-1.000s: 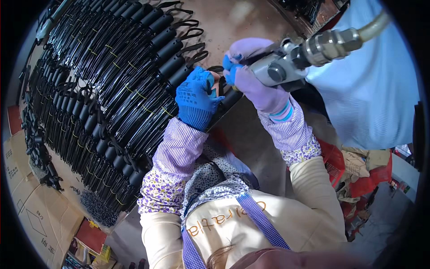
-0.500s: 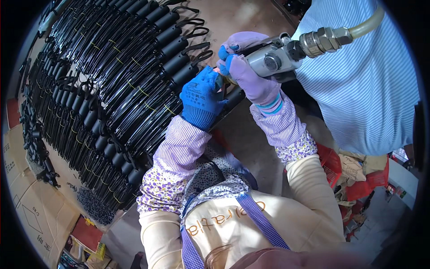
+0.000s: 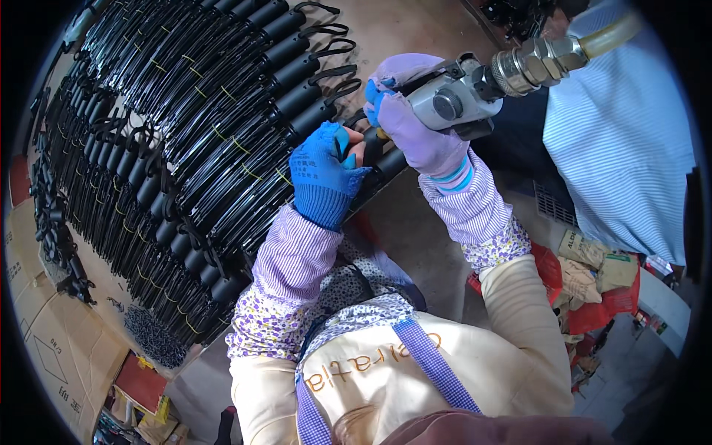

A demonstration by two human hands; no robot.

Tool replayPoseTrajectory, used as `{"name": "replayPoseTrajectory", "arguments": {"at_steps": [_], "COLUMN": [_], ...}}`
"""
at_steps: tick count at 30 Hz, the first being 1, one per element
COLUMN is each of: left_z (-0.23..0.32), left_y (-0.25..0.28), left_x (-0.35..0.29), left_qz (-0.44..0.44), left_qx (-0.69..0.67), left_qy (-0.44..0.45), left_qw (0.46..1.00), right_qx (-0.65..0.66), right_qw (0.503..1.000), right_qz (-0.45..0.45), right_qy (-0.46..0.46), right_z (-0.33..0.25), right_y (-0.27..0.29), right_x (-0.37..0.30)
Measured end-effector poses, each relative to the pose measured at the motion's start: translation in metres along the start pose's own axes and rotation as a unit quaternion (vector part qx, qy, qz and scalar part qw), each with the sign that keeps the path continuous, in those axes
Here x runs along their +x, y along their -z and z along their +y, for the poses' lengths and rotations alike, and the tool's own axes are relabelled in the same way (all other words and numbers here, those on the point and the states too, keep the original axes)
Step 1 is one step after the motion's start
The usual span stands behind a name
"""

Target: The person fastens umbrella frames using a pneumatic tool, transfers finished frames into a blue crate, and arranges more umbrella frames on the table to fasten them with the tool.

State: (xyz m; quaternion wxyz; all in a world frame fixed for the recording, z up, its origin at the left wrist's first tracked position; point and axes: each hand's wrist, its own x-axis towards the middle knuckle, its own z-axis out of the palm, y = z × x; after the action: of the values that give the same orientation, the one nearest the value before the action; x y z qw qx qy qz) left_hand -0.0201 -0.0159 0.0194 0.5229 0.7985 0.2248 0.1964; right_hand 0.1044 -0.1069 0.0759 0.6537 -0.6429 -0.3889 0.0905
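Note:
My right hand (image 3: 419, 122), in a lilac glove with blue fingertips, is closed around a grey metal air tool (image 3: 449, 104). A hose fitting joins its back end, and its brass-coloured tip points left. My left hand (image 3: 324, 167), in a blue glove with bare fingertips showing, curls around a black umbrella handle (image 3: 373, 142) close to that tip. The glove hides part of the grip. Just below lies another black handle (image 3: 389, 165). To the left, umbrella frames (image 3: 215, 141) with dark ribs, black handles and wrist straps lie in packed rows, tied with yellow bands.
A pale hose (image 3: 612, 35) runs off to the upper right. Beyond it is a person in blue striped cloth (image 3: 623, 141). Small dark parts (image 3: 156, 337) are heaped at the table's lower left, beside a cardboard box (image 3: 67, 356). A red crate (image 3: 608, 304) with packets stands right.
My left hand has shifted slightly left and its bare fingertips show more. The air tool stays nearly in place. The person in striped cloth has moved right.

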Motion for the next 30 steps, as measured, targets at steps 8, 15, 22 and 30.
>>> {"name": "replayPoseTrajectory", "arguments": {"at_steps": [8, 15, 22, 30], "left_z": [0.008, 0.007, 0.013, 0.022], "left_y": [0.002, -0.005, -0.008, -0.001], "left_x": [0.0, -0.007, -0.008, 0.0], "left_qz": [-0.02, 0.0, -0.005, -0.011], "left_qx": [-0.006, 0.01, 0.024, -0.031], "left_qy": [-0.01, -0.052, -0.058, -0.026], "left_qw": [1.0, 0.999, 0.998, 0.999], "right_qx": [0.051, 0.059, 0.052, 0.004], "right_qw": [0.994, 0.998, 0.998, 0.999], "right_qz": [0.04, 0.001, -0.024, -0.007], "right_qy": [-0.09, -0.022, -0.036, -0.041], "right_z": [-0.001, -0.007, -0.007, -0.008], "right_y": [0.001, -0.002, 0.008, 0.01], "right_x": [-0.005, 0.005, 0.002, -0.001]}}
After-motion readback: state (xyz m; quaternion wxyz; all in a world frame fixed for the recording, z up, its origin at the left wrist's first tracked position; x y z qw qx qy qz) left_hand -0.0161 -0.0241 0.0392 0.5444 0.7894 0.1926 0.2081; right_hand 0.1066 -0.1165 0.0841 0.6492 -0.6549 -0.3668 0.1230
